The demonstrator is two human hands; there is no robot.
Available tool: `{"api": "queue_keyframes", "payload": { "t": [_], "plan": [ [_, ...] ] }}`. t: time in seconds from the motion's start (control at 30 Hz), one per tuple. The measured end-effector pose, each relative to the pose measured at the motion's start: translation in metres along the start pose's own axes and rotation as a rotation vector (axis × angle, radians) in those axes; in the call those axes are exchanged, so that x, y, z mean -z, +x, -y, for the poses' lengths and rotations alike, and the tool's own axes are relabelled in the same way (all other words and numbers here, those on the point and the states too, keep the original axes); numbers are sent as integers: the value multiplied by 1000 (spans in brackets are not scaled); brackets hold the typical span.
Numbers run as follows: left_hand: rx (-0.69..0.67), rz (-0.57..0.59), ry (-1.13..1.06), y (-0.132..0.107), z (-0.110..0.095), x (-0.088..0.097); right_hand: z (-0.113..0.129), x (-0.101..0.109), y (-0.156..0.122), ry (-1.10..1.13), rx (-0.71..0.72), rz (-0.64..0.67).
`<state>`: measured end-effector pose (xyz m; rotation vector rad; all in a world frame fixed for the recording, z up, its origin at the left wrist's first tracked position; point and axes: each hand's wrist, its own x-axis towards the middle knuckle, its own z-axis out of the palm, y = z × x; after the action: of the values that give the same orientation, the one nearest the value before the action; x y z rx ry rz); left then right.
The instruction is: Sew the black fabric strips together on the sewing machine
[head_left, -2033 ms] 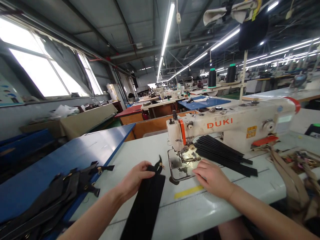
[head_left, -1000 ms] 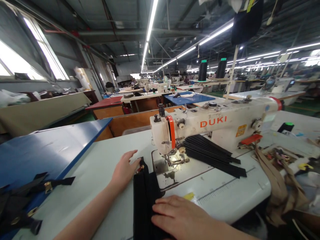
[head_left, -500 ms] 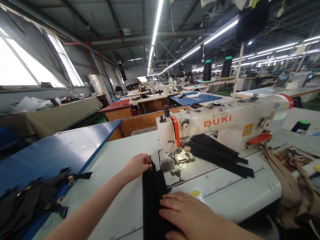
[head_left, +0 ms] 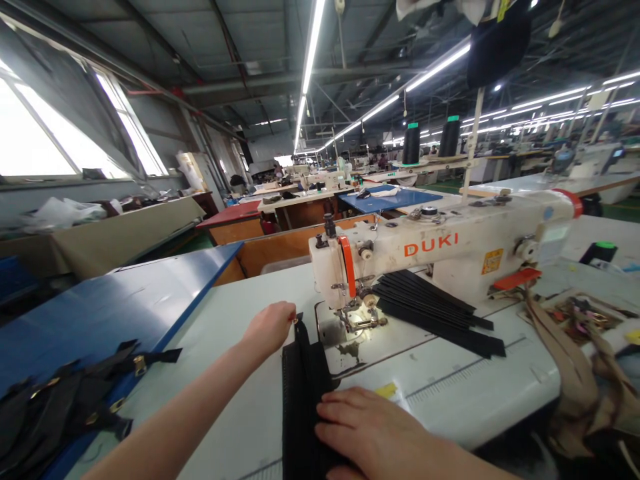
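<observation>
My left hand (head_left: 274, 325) is closed in a pinch at the far end of a black zipper strip (head_left: 301, 333), with a small gold zipper pull (head_left: 295, 320) showing at the fingertips. The strip lies lengthwise on black fabric (head_left: 296, 407), on the pale table left of the needle plate. Flat on the near part of the fabric rests my right hand (head_left: 367, 427), its fingers stretched out and covering some of it. The sewing machine's presser foot (head_left: 363, 323) stands just beyond, apart from the fabric.
Black strips (head_left: 435, 313) lie fanned under the arm of the sewing machine (head_left: 380, 247). Black zipper pieces with gold pulls (head_left: 65, 407) are heaped on the blue table (head_left: 165, 293) at left. Beige straps (head_left: 565, 367) hang beside a parts tray (head_left: 580, 310) at right.
My left hand has shifted slightly up and left, drawing the zipper's end off the fabric edge, and the gold pull now shows. My right hand stays flat in place.
</observation>
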<state>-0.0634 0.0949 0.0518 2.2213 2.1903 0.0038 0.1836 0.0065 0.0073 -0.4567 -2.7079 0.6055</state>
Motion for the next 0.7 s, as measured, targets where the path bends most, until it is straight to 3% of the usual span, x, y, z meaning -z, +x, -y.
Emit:
{"api": "queue_keyframes", "payload": {
  "t": [0.2,0.33,0.5,0.63,0.7],
  "plan": [
    [-87,-186,-16,-7,-6,0,-6,-10,0,-80,58,-40],
    [-162,-312,-53,-42,-18,-20,-8,-3,-8,-100,57,-206],
    [-335,-387,-113,-96,-18,-71,-38,37,-66,-210,-310,-544],
    [-349,-396,-138,-105,-13,-88,-72,69,-128,-462,-674,-539],
    [-339,-387,-160,-101,-13,-86,-82,76,-148,-485,-719,-503]
  ]
}}
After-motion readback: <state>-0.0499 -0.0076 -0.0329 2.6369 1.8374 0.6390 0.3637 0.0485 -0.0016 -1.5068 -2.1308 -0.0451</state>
